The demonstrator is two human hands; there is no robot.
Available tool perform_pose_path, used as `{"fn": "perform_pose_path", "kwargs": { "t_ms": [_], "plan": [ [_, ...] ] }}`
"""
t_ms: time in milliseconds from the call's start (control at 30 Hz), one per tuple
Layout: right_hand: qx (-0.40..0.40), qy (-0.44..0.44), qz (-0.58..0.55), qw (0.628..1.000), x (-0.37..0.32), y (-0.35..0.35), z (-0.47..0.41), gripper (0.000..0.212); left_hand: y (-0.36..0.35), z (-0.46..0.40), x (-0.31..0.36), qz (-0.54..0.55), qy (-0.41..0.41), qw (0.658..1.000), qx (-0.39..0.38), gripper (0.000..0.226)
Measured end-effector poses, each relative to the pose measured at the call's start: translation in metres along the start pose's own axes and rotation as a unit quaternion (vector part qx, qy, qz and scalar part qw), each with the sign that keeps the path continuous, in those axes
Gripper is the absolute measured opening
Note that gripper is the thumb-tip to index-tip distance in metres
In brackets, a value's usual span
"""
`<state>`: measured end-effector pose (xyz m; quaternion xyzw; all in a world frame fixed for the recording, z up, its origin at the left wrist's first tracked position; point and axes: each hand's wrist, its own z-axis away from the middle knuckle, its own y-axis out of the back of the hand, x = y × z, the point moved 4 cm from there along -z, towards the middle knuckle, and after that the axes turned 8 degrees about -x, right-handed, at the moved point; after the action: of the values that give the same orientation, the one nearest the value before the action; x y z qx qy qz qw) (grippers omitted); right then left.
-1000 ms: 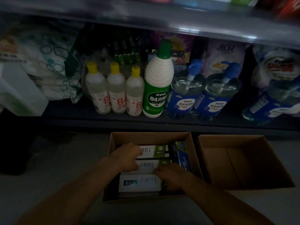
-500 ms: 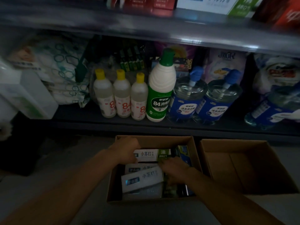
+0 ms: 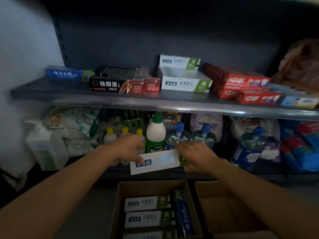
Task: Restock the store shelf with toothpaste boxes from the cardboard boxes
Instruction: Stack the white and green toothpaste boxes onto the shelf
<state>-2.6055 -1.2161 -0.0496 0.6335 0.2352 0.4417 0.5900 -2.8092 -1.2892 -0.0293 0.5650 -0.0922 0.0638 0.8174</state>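
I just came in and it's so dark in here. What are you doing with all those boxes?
A person is filling a store shelf with toothpaste. Both hands hold one white toothpaste box in the air: the left hand at its left end, the right hand at its right end. It is above the open cardboard box on the floor, which has more like it inside. Matching white and green boxes already sit stacked on the upper shelf. Cleaning bottles stand on the shelf below.

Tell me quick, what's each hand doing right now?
Left hand: holding the left end of the white toothpaste box.
Right hand: holding the right end of the same box.
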Motion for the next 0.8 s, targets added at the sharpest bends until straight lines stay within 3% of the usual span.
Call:
{"fn": "perform_pose_path", "kwargs": {
  "t_ms": [233, 367, 567, 700, 800],
  "plan": [
    [0.14, -0.023, 0.073, 0.987, 0.035, 0.088, 0.043, 0.062, 0.074, 0.032, 0.034, 0.04, -0.011, 0.999, 0.02, 0.022],
    [0.163, -0.039, 0.094, 0.981, 0.054, 0.116, 0.055, 0.059, 0.104, 0.037, 0.049, 0.087, 0.002, 0.993, 0.075, 0.04],
    [0.164, -0.064, -0.001, 0.984, 0.092, 0.149, 0.059, 0.063, 0.154, 0.042, 0.069, 0.083, 0.031, 0.977, 0.192, 0.045],
    [0.084, -0.089, -0.136, 0.983, 0.121, 0.161, 0.053, 0.061, 0.176, 0.041, 0.076, 0.076, 0.028, 0.969, 0.233, 0.05],
    [0.068, -0.101, -0.156, 0.98, 0.139, 0.163, 0.045, 0.061, 0.184, 0.03, 0.08, 0.078, 0.015, 0.967, 0.241, 0.053]
  ]
}}
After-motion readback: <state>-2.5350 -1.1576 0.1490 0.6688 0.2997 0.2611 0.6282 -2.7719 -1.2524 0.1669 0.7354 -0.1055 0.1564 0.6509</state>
